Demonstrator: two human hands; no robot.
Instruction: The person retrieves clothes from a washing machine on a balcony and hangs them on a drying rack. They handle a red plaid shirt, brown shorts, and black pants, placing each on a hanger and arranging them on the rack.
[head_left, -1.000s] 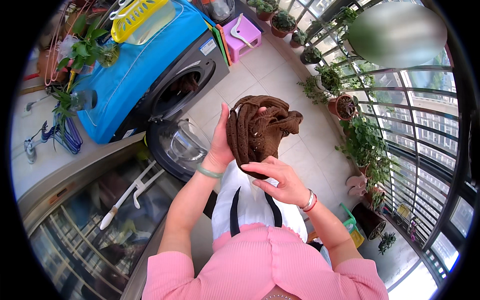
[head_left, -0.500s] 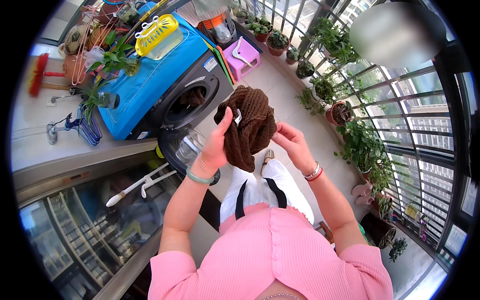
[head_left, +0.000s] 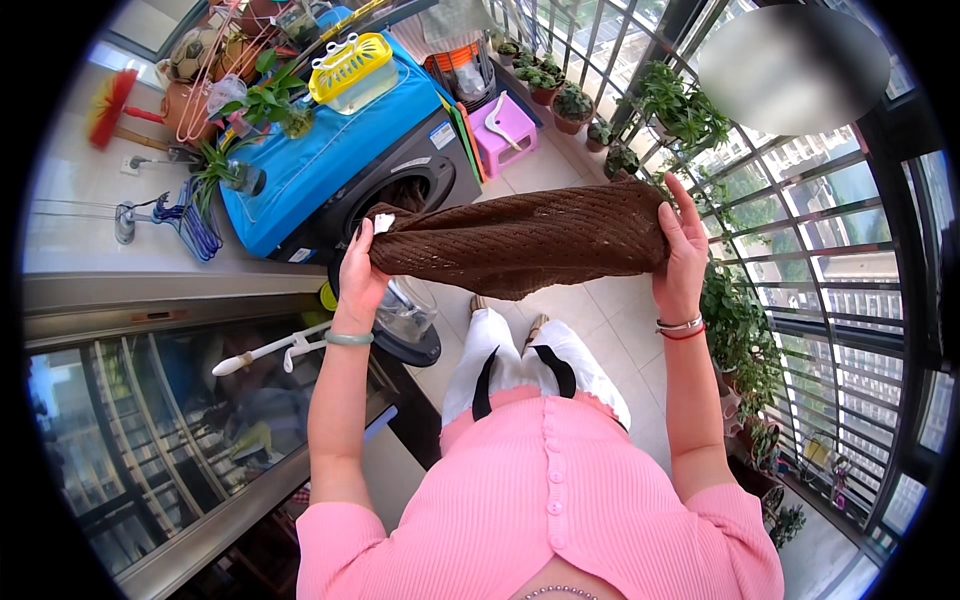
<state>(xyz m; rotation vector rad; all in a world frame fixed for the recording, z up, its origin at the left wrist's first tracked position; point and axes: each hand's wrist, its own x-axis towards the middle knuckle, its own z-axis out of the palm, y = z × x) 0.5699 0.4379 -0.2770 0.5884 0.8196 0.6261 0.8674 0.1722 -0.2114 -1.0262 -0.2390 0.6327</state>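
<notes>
A dark brown openwork knit garment (head_left: 520, 240) is stretched sideways in the air in front of me, its lower edge sagging a little. My left hand (head_left: 362, 280) pinches its left end, beside a small white label (head_left: 384, 222). At the other end, my right hand (head_left: 684, 255) grips the knit between thumb and fingers, with the index finger raised. Behind the left end stands a dark grey front-loading washing machine (head_left: 440, 170), its round door (head_left: 412, 340) swung out and brown cloth showing in the drum.
A blue cover (head_left: 300, 170) lies over the washer, bearing a yellow basket (head_left: 352, 68) and potted plants. Beyond it stands a purple stool (head_left: 502, 135). Blue hangers (head_left: 188, 228) hang at the left. Potted plants (head_left: 735, 310) line the barred window on the right. A white hanger-like rod (head_left: 262, 355) is at lower left.
The bunched garment has been spread out into a long band. My hands have moved apart, the left one leftward and the right one to the right and up.
</notes>
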